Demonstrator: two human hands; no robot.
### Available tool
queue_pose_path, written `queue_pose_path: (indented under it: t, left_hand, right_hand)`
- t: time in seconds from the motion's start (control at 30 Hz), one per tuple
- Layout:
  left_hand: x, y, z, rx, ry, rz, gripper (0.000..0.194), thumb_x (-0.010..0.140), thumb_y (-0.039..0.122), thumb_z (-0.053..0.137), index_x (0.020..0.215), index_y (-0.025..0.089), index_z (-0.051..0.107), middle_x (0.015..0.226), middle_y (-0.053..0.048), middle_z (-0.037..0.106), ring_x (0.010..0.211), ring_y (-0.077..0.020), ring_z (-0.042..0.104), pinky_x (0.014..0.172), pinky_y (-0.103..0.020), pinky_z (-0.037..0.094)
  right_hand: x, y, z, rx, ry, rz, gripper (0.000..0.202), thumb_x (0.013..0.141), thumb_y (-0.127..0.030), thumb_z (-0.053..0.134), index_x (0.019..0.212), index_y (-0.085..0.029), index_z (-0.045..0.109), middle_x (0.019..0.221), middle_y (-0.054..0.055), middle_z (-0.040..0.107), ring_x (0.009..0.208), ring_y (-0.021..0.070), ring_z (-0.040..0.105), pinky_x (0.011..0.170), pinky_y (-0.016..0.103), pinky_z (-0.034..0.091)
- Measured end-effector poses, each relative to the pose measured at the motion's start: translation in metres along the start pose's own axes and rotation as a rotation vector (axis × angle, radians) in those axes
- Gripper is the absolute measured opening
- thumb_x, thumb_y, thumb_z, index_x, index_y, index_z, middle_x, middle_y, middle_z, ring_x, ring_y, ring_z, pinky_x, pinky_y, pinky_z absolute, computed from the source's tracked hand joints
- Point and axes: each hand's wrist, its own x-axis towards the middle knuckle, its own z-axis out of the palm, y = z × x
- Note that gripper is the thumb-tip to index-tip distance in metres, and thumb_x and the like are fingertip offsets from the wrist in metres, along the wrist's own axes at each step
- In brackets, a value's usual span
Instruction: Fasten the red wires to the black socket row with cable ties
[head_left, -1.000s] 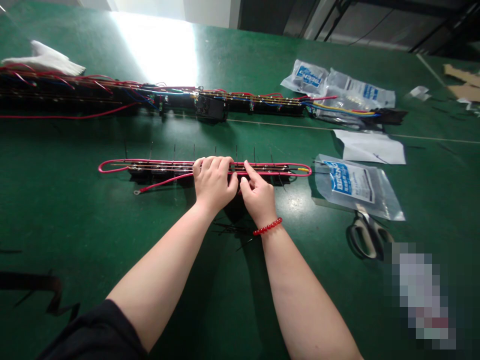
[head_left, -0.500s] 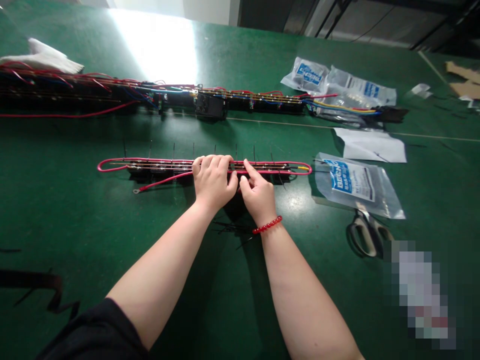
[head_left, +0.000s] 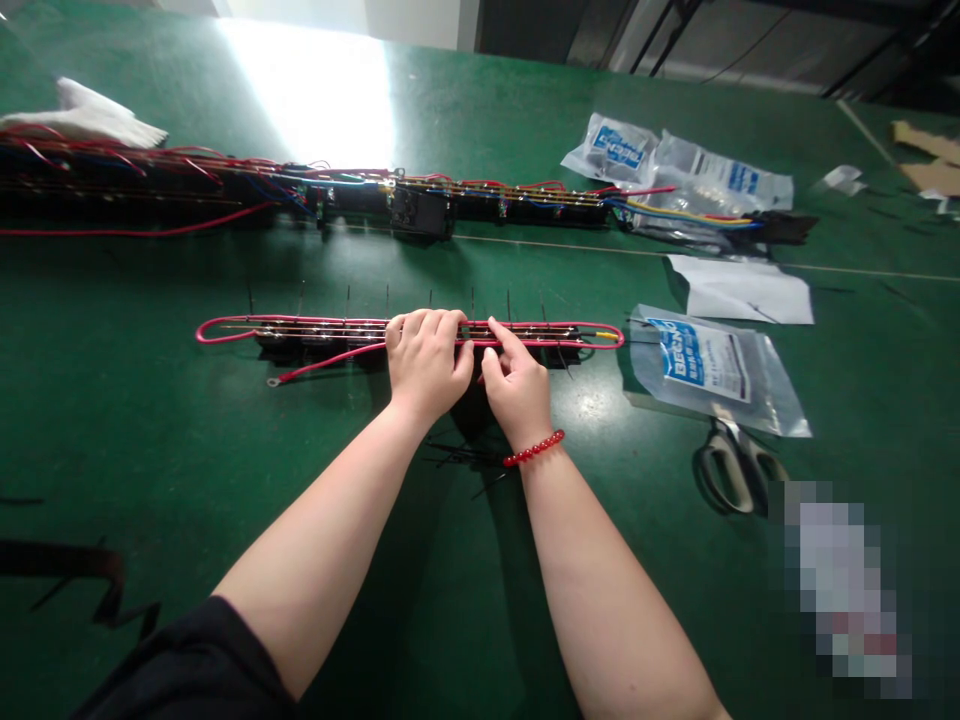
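Note:
A long black strip (head_left: 322, 350) with metal rods lies across the green table. A red cable (head_left: 225, 322) loops around it, ending in a ring terminal (head_left: 273, 382) at the front left. Several thin black cable ties (head_left: 348, 302) stick up from its far side. My left hand (head_left: 427, 355) is closed over the middle of the strip and the red cable, pressing them down. Just right of it, my right hand (head_left: 521, 385) is at the strip's front edge, index finger reaching onto the cable and thumb bent. Its other fingers curl underneath, and what they grip is hidden.
Behind lies a longer wired assembly (head_left: 510, 205) with a black box (head_left: 424, 208). To the right are a labelled plastic bag (head_left: 720, 370), scissors (head_left: 731, 465) and a white paper (head_left: 739, 290). Loose black ties (head_left: 465, 455) lie near my wrists. A white glove (head_left: 97, 115) sits at the back left.
My right thumb and wrist have shifted very slightly. My left hand, the strip and the cable stay in place.

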Motion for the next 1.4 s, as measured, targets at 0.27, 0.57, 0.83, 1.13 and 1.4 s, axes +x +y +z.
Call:
queue_pose_path:
  t: [0.27,0.57,0.83,1.13,1.4]
  left_hand:
    - [0.0008,-0.0024,-0.0002,0.023,0.0,0.04,0.026,0.096,0.036,0.051,0.117,0.025,0.062,0.122,-0.006,0.07,0.119,-0.0288,0.055,0.108,-0.046,0.03]
    - [-0.0001,-0.002,-0.0007,0.025,-0.001,0.062,0.029,0.094,0.034,0.05,0.118,0.023,0.063,0.12,-0.005,0.07,0.117,-0.029,0.055,0.108,-0.046,0.031]
    - [0.0006,-0.0017,-0.0021,0.024,-0.023,0.051,0.028,0.095,0.032,0.05,0.119,0.024,0.063,0.124,-0.005,0.069,0.118,-0.0291,0.054,0.108,-0.047,0.032]
    - [0.001,-0.0003,-0.0026,0.018,-0.041,0.03,0.028,0.095,0.031,0.051,0.12,0.026,0.063,0.125,-0.005,0.069,0.119,-0.0293,0.054,0.109,-0.047,0.031]
    - [0.001,-0.0009,-0.0023,0.027,-0.034,0.03,0.029,0.095,0.031,0.05,0.12,0.027,0.062,0.125,-0.005,0.069,0.12,-0.0296,0.053,0.108,-0.047,0.032]
  right_hand:
    - [0.001,0.0046,0.0015,0.047,0.036,0.002,0.044,0.096,-0.033,0.048,0.136,-0.023,0.064,0.06,-0.001,0.064,0.052,0.0139,0.059,0.062,0.028,0.052]
    - [0.001,0.0056,0.0021,0.079,0.079,0.001,0.043,0.094,-0.035,0.052,0.132,-0.022,0.068,0.059,-0.002,0.061,0.051,0.0128,0.055,0.06,0.027,0.052]
    - [0.0015,0.0072,0.0031,0.111,0.086,-0.011,0.041,0.094,-0.034,0.052,0.13,-0.022,0.068,0.061,-0.002,0.063,0.053,0.0133,0.056,0.061,0.027,0.053]
    - [0.0027,0.009,0.004,0.118,0.1,-0.007,0.04,0.093,-0.035,0.054,0.128,-0.022,0.069,0.062,-0.001,0.064,0.052,0.0135,0.057,0.06,0.028,0.054]
    - [0.0024,0.008,-0.0012,0.281,-0.052,-0.034,0.033,0.088,-0.026,0.053,0.111,-0.025,0.076,0.068,-0.002,0.069,0.057,0.0124,0.06,0.066,0.028,0.054]
